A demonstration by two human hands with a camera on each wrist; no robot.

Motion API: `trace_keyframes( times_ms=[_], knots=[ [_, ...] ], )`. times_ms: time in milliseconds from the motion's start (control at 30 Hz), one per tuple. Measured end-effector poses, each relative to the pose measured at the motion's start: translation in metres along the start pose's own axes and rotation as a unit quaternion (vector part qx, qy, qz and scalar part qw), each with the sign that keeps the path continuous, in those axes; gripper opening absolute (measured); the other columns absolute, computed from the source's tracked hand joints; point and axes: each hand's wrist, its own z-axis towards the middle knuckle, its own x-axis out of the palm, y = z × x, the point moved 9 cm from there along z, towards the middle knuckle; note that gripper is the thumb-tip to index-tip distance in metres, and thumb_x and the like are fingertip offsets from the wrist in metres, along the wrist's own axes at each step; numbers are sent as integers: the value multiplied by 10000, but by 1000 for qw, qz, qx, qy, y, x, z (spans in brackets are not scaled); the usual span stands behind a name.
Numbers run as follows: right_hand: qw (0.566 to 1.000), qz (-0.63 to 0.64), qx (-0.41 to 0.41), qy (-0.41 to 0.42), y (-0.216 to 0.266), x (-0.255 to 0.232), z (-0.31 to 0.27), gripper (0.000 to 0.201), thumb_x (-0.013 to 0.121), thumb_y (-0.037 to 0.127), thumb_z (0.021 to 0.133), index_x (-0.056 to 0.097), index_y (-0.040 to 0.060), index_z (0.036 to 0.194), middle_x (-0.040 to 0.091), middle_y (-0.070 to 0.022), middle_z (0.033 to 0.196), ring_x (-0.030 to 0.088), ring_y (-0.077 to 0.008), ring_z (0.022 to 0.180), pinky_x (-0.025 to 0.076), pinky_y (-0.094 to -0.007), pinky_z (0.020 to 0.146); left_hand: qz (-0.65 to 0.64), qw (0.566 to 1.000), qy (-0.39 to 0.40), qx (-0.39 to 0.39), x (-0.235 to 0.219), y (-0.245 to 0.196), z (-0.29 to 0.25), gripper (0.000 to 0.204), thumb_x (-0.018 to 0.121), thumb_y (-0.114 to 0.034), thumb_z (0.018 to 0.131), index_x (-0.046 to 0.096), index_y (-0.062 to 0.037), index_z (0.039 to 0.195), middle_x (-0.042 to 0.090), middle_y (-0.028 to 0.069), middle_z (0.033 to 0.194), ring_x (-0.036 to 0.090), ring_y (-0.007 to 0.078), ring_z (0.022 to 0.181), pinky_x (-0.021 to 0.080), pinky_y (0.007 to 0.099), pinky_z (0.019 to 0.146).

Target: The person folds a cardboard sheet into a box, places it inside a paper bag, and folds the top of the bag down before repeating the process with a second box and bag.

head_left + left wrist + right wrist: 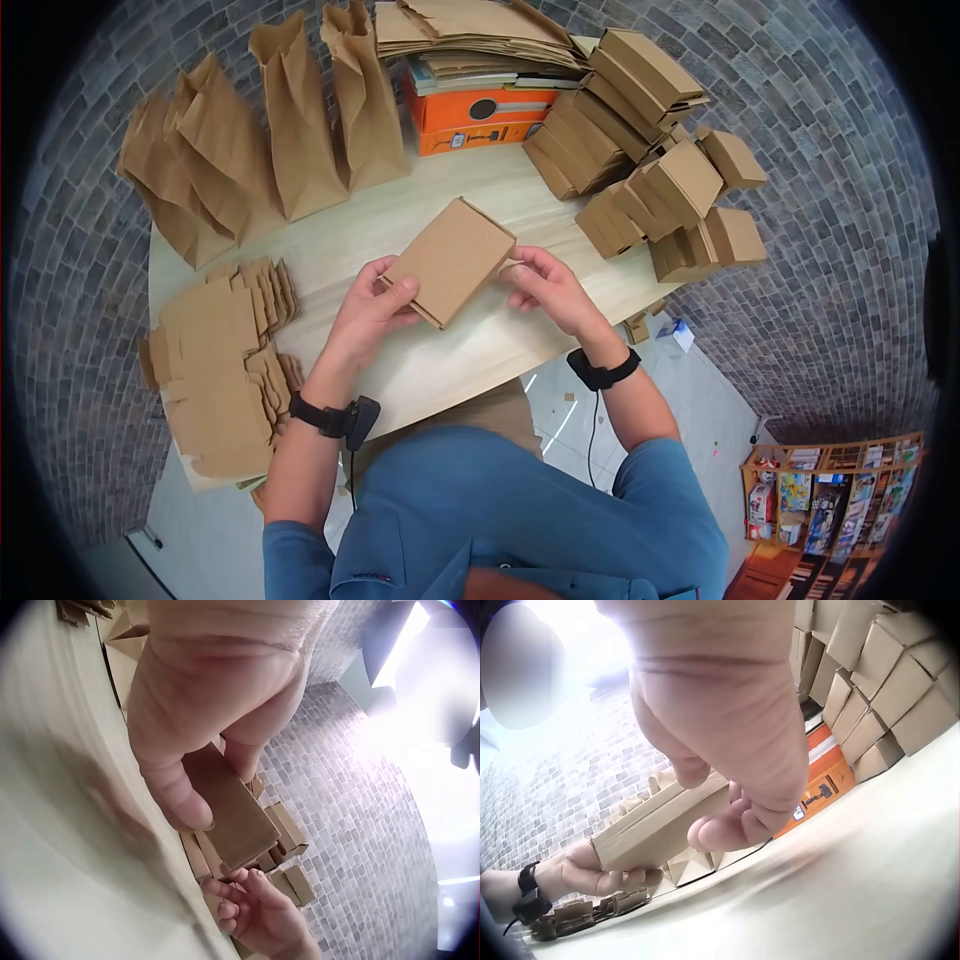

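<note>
A flat brown cardboard box (452,262) is held tilted over the table, its lid down over the top. My left hand (372,305) grips its near left end, with the thumb on top and the fingers underneath, as the left wrist view also shows around the box (236,806). At the right end my right hand (550,290) has its thumb and bent fingers at a small flap (512,264) that juts from the box's side. In the right wrist view the box's long side wall (656,825) faces the camera, partly hidden behind the right hand (727,772).
Flattened cardboard blanks (210,370) are stacked at the table's left. Brown paper bags (300,130) stand along the back, beside an orange box (470,110) with cardboard sheets (480,30) on top. Several folded boxes (650,180) are piled at the right edge of the pale table (430,370).
</note>
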Motion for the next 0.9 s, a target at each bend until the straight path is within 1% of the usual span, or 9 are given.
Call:
trace_keyframes(
  times_ms=[267,367,500,567,667,733,800,833,900],
  knots=[
    [990,125,-31,-55,-9,-20,13,587,570,215,1015,318,15,1507,637,-108,1229,669,-161,988,543,-270,803,-54,998,-41,18,46,26,44,621,739,-339,933,419,-23,1362,577,98,1154,626,201,1053,578,356,874],
    [987,140,-51,-66,2,-30,18,540,573,212,1012,383,18,1479,614,-111,1254,639,-153,1035,524,-284,851,-22,998,5,-53,79,32,58,701,668,-432,964,391,16,1426,554,138,1266,561,232,1129,505,396,964],
    [992,29,-42,-114,-13,-59,31,472,585,202,998,477,4,1412,614,-104,1230,600,-134,1057,496,-283,887,106,991,-15,-77,90,22,63,592,727,-293,905,481,3,1355,637,107,1180,613,207,1071,507,363,920],
    [991,6,-35,-125,-14,-68,28,465,598,197,985,498,-6,1391,614,-102,1220,595,-128,1049,495,-280,881,192,981,32,12,99,18,66,522,688,-181,863,527,24,1316,660,124,1226,616,212,1116,488,345,943],
    [984,-98,-47,-143,-18,-79,17,535,664,146,913,485,-18,1390,591,-117,1242,606,-159,1043,504,-287,887,244,966,87,-1,109,23,66,569,672,-109,812,511,41,1336,653,156,1273,610,229,1178,474,320,982],
    [916,-324,-192,-136,-10,-73,17,622,706,85,839,464,-40,1398,557,-147,1279,609,-218,1068,512,-331,921,269,948,160,65,122,21,70,685,666,-121,824,414,46,1439,595,180,1306,581,263,1199,477,371,1008],
    [932,-300,-139,-151,-1,-70,18,597,669,109,823,488,-41,1371,567,-262,1267,545,-392,1218,464,-438,1012,306,932,141,135,124,27,79,689,653,-96,804,413,55,1432,576,226,1337,554,308,1250,456,402,1051],
    [907,-347,-171,-166,6,-70,19,588,652,97,842,470,-43,1383,558,-268,1268,537,-410,1218,452,-444,1024,294,921,147,207,127,32,86,710,672,-110,783,420,64,1425,562,253,1344,536,346,1264,432,413,1076],
    [861,-411,-223,-203,12,-77,19,586,627,74,872,429,-50,1409,530,-281,1292,525,-441,1215,436,-463,1040,292,937,135,134,124,25,76,714,678,-169,791,437,47,1428,550,279,1344,532,375,1265,417,406,1091]
  ],
)
